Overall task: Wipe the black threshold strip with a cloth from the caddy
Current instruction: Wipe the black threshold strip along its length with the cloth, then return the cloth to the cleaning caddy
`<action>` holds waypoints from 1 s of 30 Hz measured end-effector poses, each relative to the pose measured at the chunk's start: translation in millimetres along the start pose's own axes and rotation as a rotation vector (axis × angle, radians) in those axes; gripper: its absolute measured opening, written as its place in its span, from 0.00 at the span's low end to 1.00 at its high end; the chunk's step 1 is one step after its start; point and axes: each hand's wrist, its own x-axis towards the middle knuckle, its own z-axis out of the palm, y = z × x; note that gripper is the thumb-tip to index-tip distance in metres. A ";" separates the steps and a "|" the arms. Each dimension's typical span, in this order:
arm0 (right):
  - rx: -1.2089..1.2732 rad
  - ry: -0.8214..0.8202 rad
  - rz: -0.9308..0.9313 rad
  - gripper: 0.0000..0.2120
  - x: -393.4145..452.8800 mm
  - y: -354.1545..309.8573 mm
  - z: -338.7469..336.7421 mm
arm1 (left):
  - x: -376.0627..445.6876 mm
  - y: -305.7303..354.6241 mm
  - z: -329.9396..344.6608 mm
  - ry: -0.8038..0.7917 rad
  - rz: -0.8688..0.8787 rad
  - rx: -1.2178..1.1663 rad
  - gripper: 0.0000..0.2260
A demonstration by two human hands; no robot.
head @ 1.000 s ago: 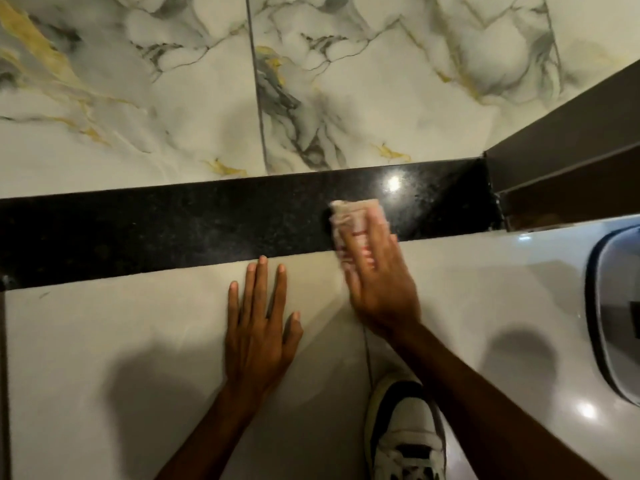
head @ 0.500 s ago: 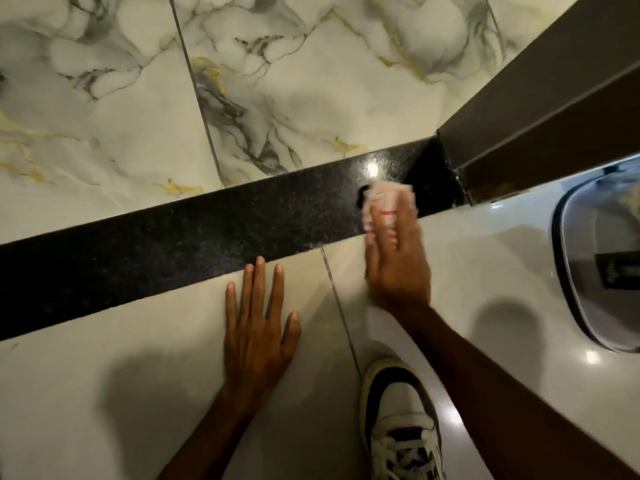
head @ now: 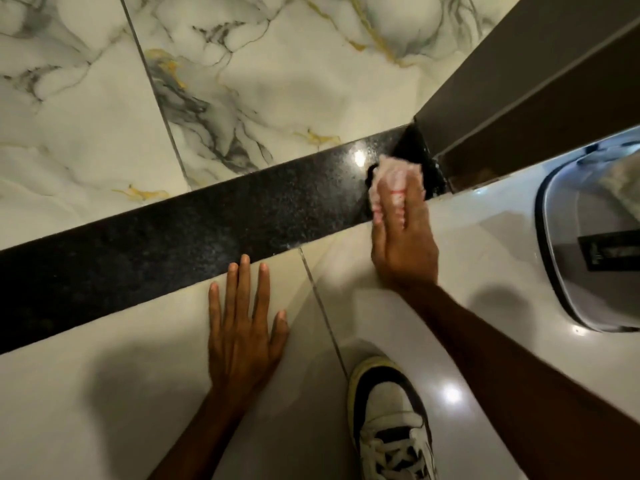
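The black speckled threshold strip (head: 194,233) runs across the floor from lower left to upper right, between marble tiles and plain pale tiles. My right hand (head: 403,244) presses a pale pink-and-white cloth (head: 394,173) flat onto the strip's right end, close to the door frame. The fingers cover the cloth's near half. My left hand (head: 242,323) lies flat and spread on the pale tile just below the strip, holding nothing.
A dark brown door frame (head: 519,88) meets the strip's right end. A grey caddy (head: 588,258) with a dark rim sits on the floor at the right edge. My white-and-black sneaker (head: 389,417) is planted at the bottom centre. Marble tiles (head: 242,81) lie beyond the strip.
My right hand has slid the cloth rightward along the strip to its end at the door frame. The left hand has stayed planted on the tile.
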 end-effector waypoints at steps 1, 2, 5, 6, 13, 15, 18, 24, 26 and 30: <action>-0.031 0.025 0.052 0.28 14.4 -1.4 1.4 | 3.8 0.9 2.1 0.004 0.008 -0.004 0.33; -0.039 0.038 0.090 0.28 33.5 -7.5 4.0 | 7.3 0.6 5.0 0.009 0.021 -0.002 0.33; 0.018 0.041 0.067 0.29 75.9 -41.4 18.4 | 12.1 -0.1 15.3 0.052 0.054 0.021 0.32; 0.040 0.024 0.026 0.30 74.2 -53.8 21.7 | 12.0 -1.2 14.9 0.041 0.055 0.042 0.32; 0.148 -0.346 0.038 0.37 -37.8 -81.6 -32.2 | 34.1 10.9 -69.6 -0.155 0.106 0.062 0.36; 0.262 -0.515 0.225 0.35 -65.8 -84.0 -73.4 | 34.6 23.7 -127.6 -0.125 0.134 0.098 0.36; 0.400 -0.560 0.361 0.30 -91.0 -95.1 -162.9 | 21.4 51.1 -226.2 -0.141 0.164 0.097 0.35; 0.658 -0.209 0.512 0.23 -136.5 -127.5 -396.1 | -30.9 129.3 -430.7 -0.240 0.316 0.081 0.34; 0.679 -0.121 0.607 0.22 -147.6 -124.2 -471.0 | -42.0 163.4 -485.6 -0.260 0.426 0.089 0.33; 0.669 0.138 0.757 0.22 -151.6 -92.5 -584.4 | -34.3 241.3 -555.2 -0.290 0.581 0.061 0.33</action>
